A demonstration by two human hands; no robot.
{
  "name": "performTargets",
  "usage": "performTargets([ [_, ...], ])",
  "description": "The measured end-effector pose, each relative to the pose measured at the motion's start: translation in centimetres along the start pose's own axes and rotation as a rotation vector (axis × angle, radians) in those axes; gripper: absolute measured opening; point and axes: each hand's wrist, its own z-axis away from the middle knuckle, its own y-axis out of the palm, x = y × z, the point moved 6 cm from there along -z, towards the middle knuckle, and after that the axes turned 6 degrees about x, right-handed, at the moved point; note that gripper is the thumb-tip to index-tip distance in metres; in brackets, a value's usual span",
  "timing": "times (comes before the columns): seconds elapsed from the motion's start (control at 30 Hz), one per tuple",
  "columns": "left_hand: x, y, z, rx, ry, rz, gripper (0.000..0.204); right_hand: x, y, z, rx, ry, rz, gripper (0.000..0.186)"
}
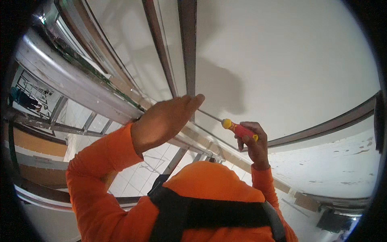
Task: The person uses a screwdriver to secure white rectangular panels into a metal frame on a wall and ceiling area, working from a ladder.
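My right hand (254,142) is closed round the red and yellow handle of a screwdriver (242,130). Its thin shaft points left and slightly up, to a brown metal frame bar (188,52) on a pale panel (282,60). At that bar is my left hand (165,121), back toward me, fingers together and bent over the spot where the shaft ends. The screwdriver's tip and whatever lies under the left fingers are hidden.
A second brown bar (159,44) runs left of the first. A thick grey metal rail (80,76) slants across the left side. Below is a white tiled floor (151,163). Another person (26,99) is far off at the left. A brown frame edge (322,127) curves along the right.
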Motion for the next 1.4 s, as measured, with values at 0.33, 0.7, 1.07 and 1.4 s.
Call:
performTargets([
  [0.33, -0.3, 0.2, 0.5, 0.096, 0.053, 0.742, 0.038, 3.0, 0.8, 0.8, -0.027, -0.214, -0.023, 0.032],
  [0.7, -0.9, 0.4, 0.9, 0.088, 0.218, 0.775, 0.039, 4.5, 0.0, 1.5, -0.026, -0.260, 0.020, 0.032],
  [1.07, -0.6, 1.6, 0.6, 0.145, 0.209, 0.737, 0.038, 6.2, 0.0, 1.4, 0.032, -0.272, 0.130, 0.035],
  [1.4, -1.7, 2.9, 1.0, 0.416, 0.209, 0.443, 0.045, 9.3, 1.1, 1.1, 0.218, -0.274, 0.402, 0.043],
])
